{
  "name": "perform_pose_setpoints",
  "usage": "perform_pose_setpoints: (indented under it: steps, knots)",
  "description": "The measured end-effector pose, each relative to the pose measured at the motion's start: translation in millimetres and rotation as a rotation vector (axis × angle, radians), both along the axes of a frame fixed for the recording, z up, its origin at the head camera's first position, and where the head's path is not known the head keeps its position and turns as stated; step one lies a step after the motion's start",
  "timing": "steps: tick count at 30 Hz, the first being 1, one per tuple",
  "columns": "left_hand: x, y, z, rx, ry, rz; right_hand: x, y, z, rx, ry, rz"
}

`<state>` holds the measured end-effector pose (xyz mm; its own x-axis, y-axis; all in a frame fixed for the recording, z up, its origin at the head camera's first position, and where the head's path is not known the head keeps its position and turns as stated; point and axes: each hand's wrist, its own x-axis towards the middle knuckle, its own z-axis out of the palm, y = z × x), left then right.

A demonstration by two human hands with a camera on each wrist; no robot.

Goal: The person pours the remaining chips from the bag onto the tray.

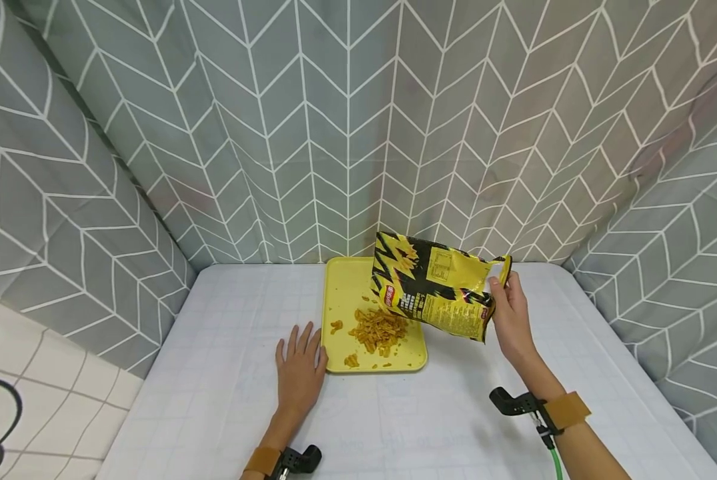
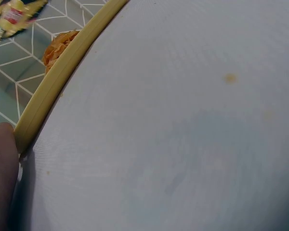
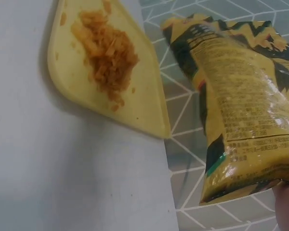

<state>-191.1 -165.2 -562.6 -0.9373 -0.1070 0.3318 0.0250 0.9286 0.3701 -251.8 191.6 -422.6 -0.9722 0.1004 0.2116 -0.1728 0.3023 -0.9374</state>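
My right hand (image 1: 512,320) grips the bottom end of a yellow and black snack bag (image 1: 433,283). The bag lies nearly sideways above a yellow tray (image 1: 341,283), its far end tilted over it. A heap of orange-brown chips (image 1: 379,330) sits on the tray, with a few loose pieces around it. In the right wrist view, the printed side of the bag (image 3: 245,96) faces the camera, beside the chips (image 3: 111,53). My left hand (image 1: 300,367) rests on the table with fingers spread, thumb at the tray's left edge. The left wrist view has the tray rim (image 2: 62,82) close to that hand.
A white cloth covers the table (image 1: 226,373). Grey curtains with a white chevron pattern (image 1: 328,133) hang behind it and at both sides. Each wrist wears a strapped camera; a green cable (image 1: 556,463) runs from the right one.
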Motion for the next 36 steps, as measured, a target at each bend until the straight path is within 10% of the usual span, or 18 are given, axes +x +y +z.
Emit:
perform_pose_setpoints:
  steps: [19, 36]
  knots:
    - [-0.8, 0.4, -1.4, 0.016, -0.005, 0.007, 3.3, -4.1, 2.7, 0.220, 0.086, 0.043]
    - [-1.2, -0.1, -3.1, 0.012, 0.003, 0.006, 3.4, -4.4, 9.0, 0.061, 0.056, -0.076]
